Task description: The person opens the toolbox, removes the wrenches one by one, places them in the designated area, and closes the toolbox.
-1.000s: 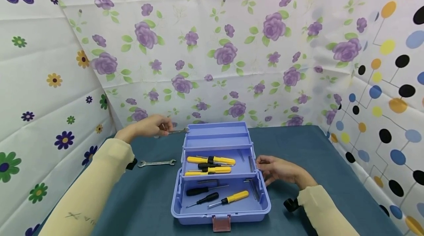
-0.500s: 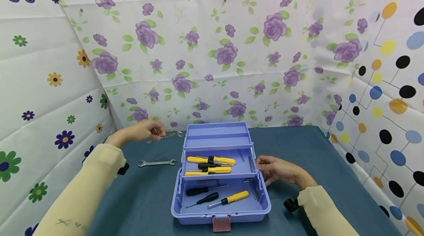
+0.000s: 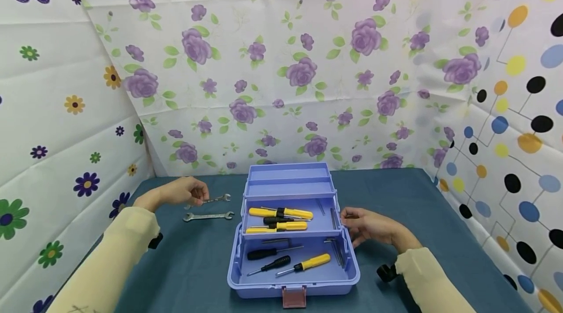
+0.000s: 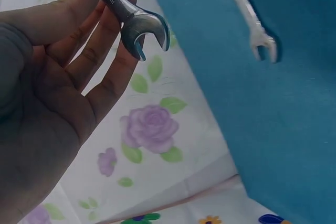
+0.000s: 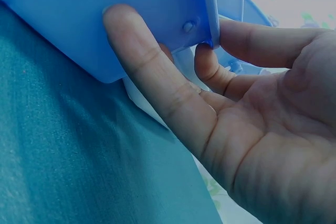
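My left hand pinches a silver open-end wrench between thumb and fingers, above the left part of the table. In the left wrist view the held wrench's jaw end points away from the fingers. A second open-end wrench lies on the cloth just in front of it. At the right side of an open purple-blue toolbox, my right hand grips the edge of the raised tray. The right wrist view shows the thumb and a finger at that edge, while another finger lies along the box side.
Yellow-and-black screwdrivers sit in the raised tray. Black screwdrivers, a yellow screwdriver and hex keys lie in the lower compartment. The blue-green cloth covers the table; patterned sheets hang around it.
My left hand has moved left and down with the wrench, from beside the lid to just behind the wrench on the cloth. The right hand has stayed at the tray.
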The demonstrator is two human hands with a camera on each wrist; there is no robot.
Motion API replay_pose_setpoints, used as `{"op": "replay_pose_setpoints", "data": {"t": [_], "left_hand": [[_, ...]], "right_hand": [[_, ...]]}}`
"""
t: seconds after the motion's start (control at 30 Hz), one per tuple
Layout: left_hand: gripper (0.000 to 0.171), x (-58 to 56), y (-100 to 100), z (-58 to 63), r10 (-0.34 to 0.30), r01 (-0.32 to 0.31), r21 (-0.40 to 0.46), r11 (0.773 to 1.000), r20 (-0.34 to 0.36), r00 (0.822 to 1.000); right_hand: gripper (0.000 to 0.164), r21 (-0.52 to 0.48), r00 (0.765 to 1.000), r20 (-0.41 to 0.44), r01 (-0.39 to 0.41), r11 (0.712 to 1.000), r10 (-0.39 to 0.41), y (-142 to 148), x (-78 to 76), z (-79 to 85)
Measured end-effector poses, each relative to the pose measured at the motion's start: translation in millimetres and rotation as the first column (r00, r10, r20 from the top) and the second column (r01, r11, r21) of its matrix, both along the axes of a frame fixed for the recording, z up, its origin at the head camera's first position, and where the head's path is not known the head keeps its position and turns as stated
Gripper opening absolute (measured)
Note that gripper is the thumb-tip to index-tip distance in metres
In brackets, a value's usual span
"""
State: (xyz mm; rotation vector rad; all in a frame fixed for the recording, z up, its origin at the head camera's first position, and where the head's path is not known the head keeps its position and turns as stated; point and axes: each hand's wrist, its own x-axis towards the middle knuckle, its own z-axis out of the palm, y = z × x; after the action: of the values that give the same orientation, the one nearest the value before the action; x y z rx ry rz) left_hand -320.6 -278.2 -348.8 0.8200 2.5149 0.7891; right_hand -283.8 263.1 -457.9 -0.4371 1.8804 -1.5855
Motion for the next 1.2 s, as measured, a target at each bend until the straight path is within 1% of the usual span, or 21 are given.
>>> {"op": "replay_pose_setpoints", "data": {"t": [0.1, 0.23, 0.33, 0.4, 0.5, 0.6, 0.63, 0.73, 0.93, 1.07, 1.2], "left_hand": [[0.009, 1.1, -1.6, -8.8, 0.02, -0.02, -0.021, 1.0, 0.017, 1.0], [0.01, 3.8, -4.1, -19.9, 0.032, -0.032, -0.019, 0.999, 0.035, 0.999], [0.012, 6.4, -7.3, -30.5, 0.022, -0.021, -0.022, 1.0, 0.018, 1.0], [0.013, 8.9, -9.5, -38.6, 0.013, -0.013, -0.039, 0.999, 0.002, 1.0], [0.015, 13.6, -10.6, -49.8, 0.032, -0.031, -0.063, 0.998, 0.003, 0.999], [0.016, 17.4, -9.7, -57.9, 0.065, -0.064, -0.077, 0.995, 0.014, 0.998], [0.016, 18.6, -8.7, -59.4, 0.079, -0.077, -0.077, 0.994, 0.021, 0.997], [0.016, 21.0, -7.4, -64.0, 0.085, -0.083, -0.079, 0.993, 0.025, 0.996], [0.016, 24.3, -5.5, -65.5, 0.088, -0.086, -0.086, 0.993, 0.021, 0.996], [0.017, 24.2, -6.2, -67.3, 0.103, -0.101, -0.097, 0.99, 0.014, 0.995], [0.017, 22.6, -7.2, -72.5, 0.106, -0.105, -0.108, 0.989, -0.001, 0.994]], "right_hand": [[0.029, -0.001, 1.0, 0.001, 0.002, 1.0, -0.002, 0.3, -0.1, -0.9], [0.028, -0.004, 1.0, 0.006, 0.005, 1.0, -0.005, 0.3, 0.1, -1.3], [0.028, -0.005, 1.0, 0.009, 0.005, 1.0, -0.005, 0.3, 0.1, -1.1], [0.028, -0.005, 1.0, 0.009, 0.003, 1.0, -0.003, 0.3, 0.0, -0.8], [0.028, -0.006, 1.0, 0.007, 0.001, 1.0, -0.001, 0.2, -0.4, -0.8], [0.028, -0.008, 1.0, 0.008, -0.002, 1.0, 0.002, 0.4, -0.8, -1.2], [0.027, -0.009, 1.0, 0.009, -0.003, 1.0, 0.003, 0.5, -0.8, -1.3], [0.026, -0.011, 1.0, 0.008, -0.004, 1.0, 0.004, 0.9, -0.5, -1.9], [0.025, -0.016, 1.0, 0.004, -0.004, 1.0, 0.004, 1.0, 0.0, -2.8], [0.025, -0.019, 1.0, 0.003, -0.008, 1.0, 0.008, 0.9, -0.1, -2.2], [0.025, -0.019, 1.0, 0.003, -0.011, 1.0, 0.011, 0.9, -0.1, -1.2]]}}
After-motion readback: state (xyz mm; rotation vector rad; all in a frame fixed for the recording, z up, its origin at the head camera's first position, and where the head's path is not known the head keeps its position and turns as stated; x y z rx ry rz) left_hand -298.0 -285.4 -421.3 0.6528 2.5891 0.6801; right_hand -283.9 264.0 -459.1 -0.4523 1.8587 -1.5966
